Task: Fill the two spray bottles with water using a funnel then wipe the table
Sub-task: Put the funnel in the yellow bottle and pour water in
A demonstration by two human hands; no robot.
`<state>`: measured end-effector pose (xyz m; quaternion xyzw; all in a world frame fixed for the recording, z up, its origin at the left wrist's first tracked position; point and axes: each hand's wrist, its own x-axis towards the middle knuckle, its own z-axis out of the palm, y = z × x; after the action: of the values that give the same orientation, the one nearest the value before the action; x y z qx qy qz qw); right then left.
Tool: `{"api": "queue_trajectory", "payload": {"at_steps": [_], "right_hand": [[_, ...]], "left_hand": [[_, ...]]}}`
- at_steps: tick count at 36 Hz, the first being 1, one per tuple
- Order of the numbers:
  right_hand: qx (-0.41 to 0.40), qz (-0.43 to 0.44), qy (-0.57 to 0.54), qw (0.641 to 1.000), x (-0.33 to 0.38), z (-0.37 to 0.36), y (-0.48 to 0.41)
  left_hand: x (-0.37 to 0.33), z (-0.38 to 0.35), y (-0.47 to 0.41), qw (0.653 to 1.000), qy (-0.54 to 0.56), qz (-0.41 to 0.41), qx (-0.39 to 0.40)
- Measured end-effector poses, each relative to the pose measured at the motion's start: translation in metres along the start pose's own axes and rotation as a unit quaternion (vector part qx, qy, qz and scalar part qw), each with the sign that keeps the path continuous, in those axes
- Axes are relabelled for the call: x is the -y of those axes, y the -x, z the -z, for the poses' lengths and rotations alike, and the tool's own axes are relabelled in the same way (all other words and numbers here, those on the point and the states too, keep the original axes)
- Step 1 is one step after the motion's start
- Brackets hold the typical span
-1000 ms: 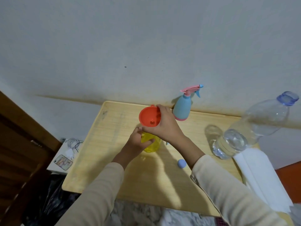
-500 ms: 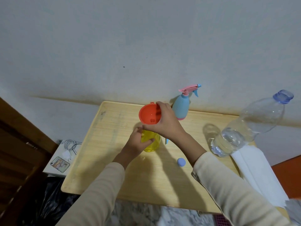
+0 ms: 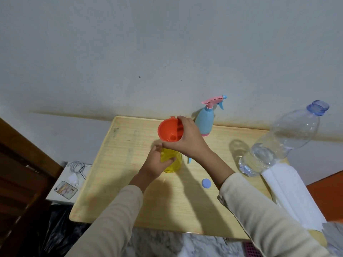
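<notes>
Funnel-seating step: right hand (image 3: 187, 140) grips orange plastic funnel (image 3: 169, 131) over translucent yellow spray bottle (image 3: 171, 161), steadied in left hand's (image 3: 155, 163) grasp; next, likely pour from water bottle (image 3: 278, 143).

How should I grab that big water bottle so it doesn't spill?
Wrap a hand round the big water bottle low down, where the water sits, coming from the near side, since the wall is behind it. Its mouth is open with the cap lying on the table, so keep it upright.
</notes>
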<state>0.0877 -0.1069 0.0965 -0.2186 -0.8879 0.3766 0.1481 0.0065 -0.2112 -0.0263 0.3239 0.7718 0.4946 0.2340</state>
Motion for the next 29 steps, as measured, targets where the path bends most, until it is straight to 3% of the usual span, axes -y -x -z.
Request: {"api": "queue_trajectory", "payload": {"at_steps": [19, 29], "right_hand": [[0.013, -0.038, -0.028, 0.999, -0.013, -0.007, 0.001], [0.006, -0.140, -0.130, 0.982, -0.013, 0.002, -0.002]], "left_hand": [[0.002, 0.002, 0.002, 0.998, 0.026, -0.048, -0.021], [0.010, 0.002, 0.002, 0.999, 0.009, -0.044, 0.001]]}}
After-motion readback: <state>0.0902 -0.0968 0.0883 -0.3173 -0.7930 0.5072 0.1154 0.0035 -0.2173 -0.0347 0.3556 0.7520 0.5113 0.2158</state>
